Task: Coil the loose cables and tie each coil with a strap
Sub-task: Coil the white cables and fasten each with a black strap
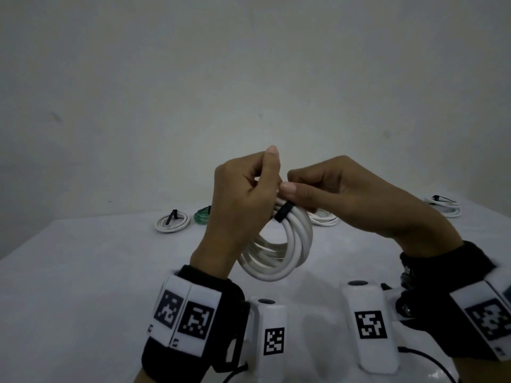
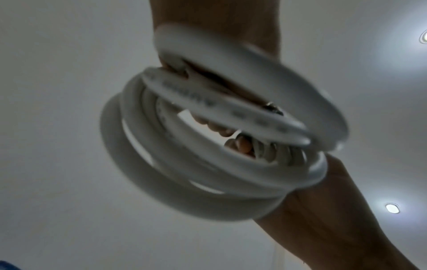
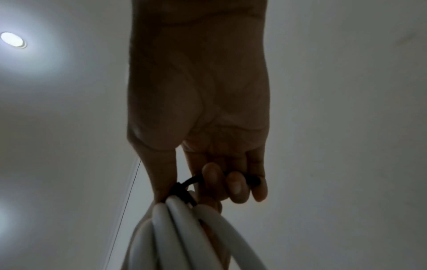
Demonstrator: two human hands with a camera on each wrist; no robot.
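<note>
Wrist bands with black-and-white marker tags [image 1: 190, 313] are seen closest to the head camera, one on each forearm, with two white camera pods [image 1: 370, 324] between them.

Both hands are raised above the table, meeting in the middle, so the wrist views look up at the ceiling. The left hand [image 1: 240, 194] is held upright with its thumb pointing up, and its fingers are curled round the top of the white cable coil [image 1: 279, 255], which hangs below in the air, clear of the table. In the left wrist view the coil [image 2: 208, 164] is pretty blurred, but curled fingertips [image 2: 240, 144] can be made out through its middle.

The right hand [image 1: 345, 194] is brought in from the side, thumb flat on top. A black strap [image 1: 283, 212] is wrapped over the coil's loops right below that thumb. From the right wrist view the strap [image 3: 184, 191] is seen pinched by the thumb against the cable, with its free end tucked under curled fingers [image 3: 233, 184].

A white-covered table [image 1: 83, 286] is spread underneath. At its far edge, tied white coils are laid out at the left [image 1: 172, 222] and far right [image 1: 445, 207], another white one [image 1: 323, 219] is half hidden behind the right hand, and a green coil [image 1: 203, 215] sits beside the left one. A plain pale wall [image 1: 249, 78] is behind, and round ceiling lights [image 3: 13, 40] are lit overhead.
</note>
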